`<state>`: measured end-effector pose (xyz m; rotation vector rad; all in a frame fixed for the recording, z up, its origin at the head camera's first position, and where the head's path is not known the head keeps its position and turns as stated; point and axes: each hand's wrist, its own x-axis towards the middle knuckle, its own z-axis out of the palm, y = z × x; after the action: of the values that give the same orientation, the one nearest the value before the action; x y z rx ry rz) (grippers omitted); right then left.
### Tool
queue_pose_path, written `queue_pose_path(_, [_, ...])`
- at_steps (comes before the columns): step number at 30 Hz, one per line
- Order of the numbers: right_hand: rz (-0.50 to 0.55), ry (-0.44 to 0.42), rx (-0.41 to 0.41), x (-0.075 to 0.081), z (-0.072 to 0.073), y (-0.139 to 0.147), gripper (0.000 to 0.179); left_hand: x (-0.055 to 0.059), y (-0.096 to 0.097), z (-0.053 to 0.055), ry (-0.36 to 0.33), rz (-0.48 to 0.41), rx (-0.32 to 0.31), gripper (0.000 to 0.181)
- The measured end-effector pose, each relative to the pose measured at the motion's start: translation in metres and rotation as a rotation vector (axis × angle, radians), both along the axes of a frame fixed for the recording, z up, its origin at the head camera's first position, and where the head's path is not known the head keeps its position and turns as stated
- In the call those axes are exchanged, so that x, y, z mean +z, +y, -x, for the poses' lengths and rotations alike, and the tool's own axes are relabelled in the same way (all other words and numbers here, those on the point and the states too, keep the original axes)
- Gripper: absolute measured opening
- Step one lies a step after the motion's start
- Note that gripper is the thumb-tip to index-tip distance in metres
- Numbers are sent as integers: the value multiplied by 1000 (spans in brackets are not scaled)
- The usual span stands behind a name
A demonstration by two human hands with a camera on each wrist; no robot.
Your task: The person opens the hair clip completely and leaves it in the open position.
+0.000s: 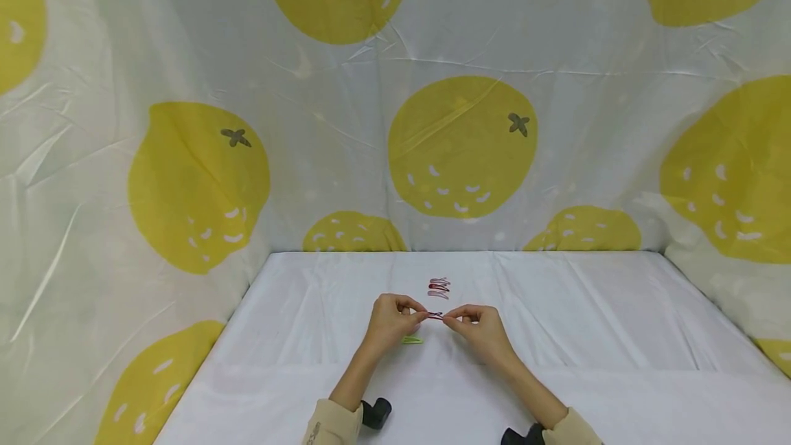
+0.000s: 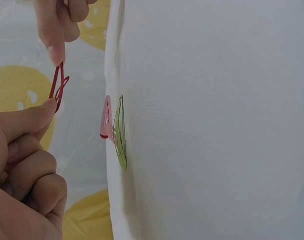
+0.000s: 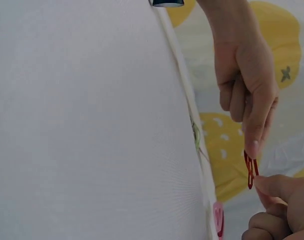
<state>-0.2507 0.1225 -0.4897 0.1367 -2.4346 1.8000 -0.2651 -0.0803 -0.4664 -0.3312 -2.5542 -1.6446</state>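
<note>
Evidently, the step in hand is working a red snap hair clip [image 1: 435,316] held between both hands; its inner tongue looks sprung away from its frame. Nearest, at the bottom edge of the head view, beige sleeves [image 1: 334,422] and black wrist-worn devices [image 1: 376,414] frame the forearms, which angle inward toward the centre. Beyond them, a green snap clip [image 1: 412,340] lies lower centre on the white surface [image 1: 618,328], with a pink clip [image 2: 106,120] just beside it. Farther up, the left hand [image 1: 391,321] and right hand [image 1: 483,329] meet above the surface, thumb and forefinger of each pinching an end of the red clip, the other fingers curled in. The next move probably calls for a steady pinch and careful thumb pressure. Past the hands, pink and red clips [image 1: 439,288] lie in a short row, before lemon-print cloth [image 1: 556,19].
</note>
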Motion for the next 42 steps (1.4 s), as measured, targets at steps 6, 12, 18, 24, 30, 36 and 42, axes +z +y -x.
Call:
queue_pose_path(6, [-9, -17, -26, -1, 7, 2, 12, 2, 6, 10, -10, 63, 8, 6])
queue_pose_path(12, [-31, -37, -70, -6, 21, 2, 10, 2, 9, 28, -31, 146, -18, 4])
queue_pose_path(18, [-76, -43, -96, -12, 39, 0, 9, 2, 12, 44, -82, 214, -7, 4])
queue_pose_path(24, [-136, -24, -100, -14, 48, 0, 9, 2, 14, 52, -62, 272, -7, 5])
queue_pose_path(30, [-168, -7, -103, -15, 54, -1, 7, -5, 16, 62, -78, 297, 15, 4])
queue_pose_path(36, [-171, -39, -101, -14, 55, 0, 6, -4, 16, 64, -74, 288, 17, 5])
queue_pose_path(42, [-146, -99, -102, -7, 46, 8, 6, 5, 3, 50, -98, 233, 19, 7])
